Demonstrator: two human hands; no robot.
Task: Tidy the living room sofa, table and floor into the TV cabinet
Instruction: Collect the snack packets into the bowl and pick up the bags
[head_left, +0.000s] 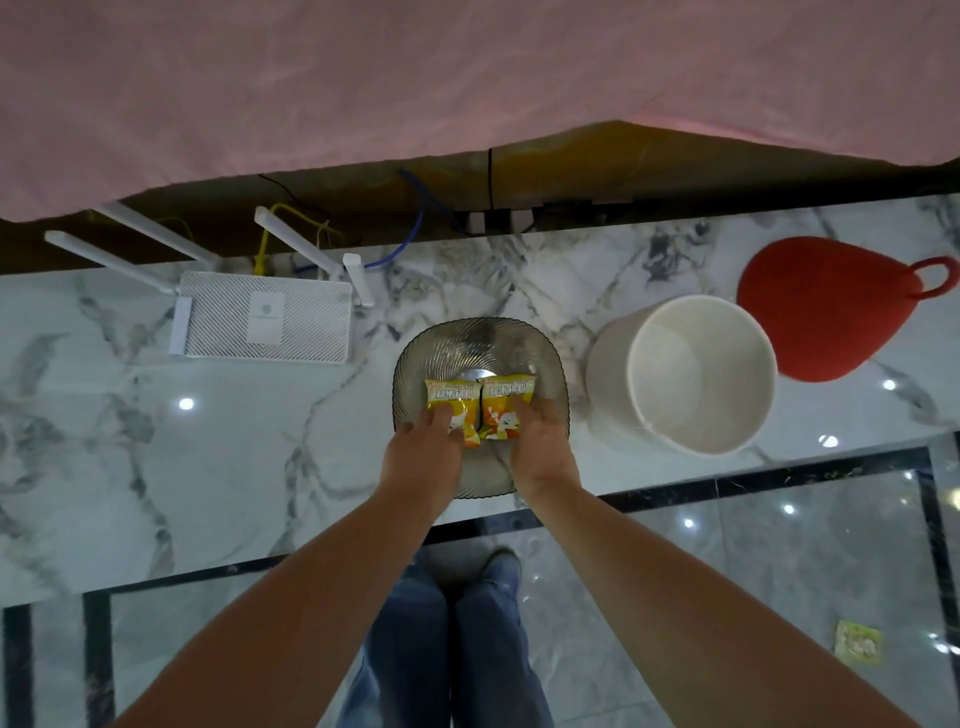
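— Snack packets are what is being handled: a left packet (451, 402) and a right packet (505, 406), both yellow and orange, are laid side by side in the glass bowl (480, 343) on the marble worktop (156, 441). Where are the hands placed?

— At six o'clock of the packets. The near end of the left packet is covered by the fingers of the left hand (422, 457), and the near end of the right packet by those of the right hand (540, 447). The fingers are curled down onto the wrappers, so each packet appears to be gripped.

— Why is it done with both hands at once?

— Probably so that the two packets are set square and touching inside the bowl, one hand steadying each; that is a judgement only.

— What else is kept on the worktop?

— A white router (265, 317) at nine o'clock of the bowl, a white bucket (691, 374) at three o'clock, and a red mat (826, 317) at two o'clock. One more small packet (858, 643) is seen on the floor (779, 571) at five o'clock, not yet tidied.
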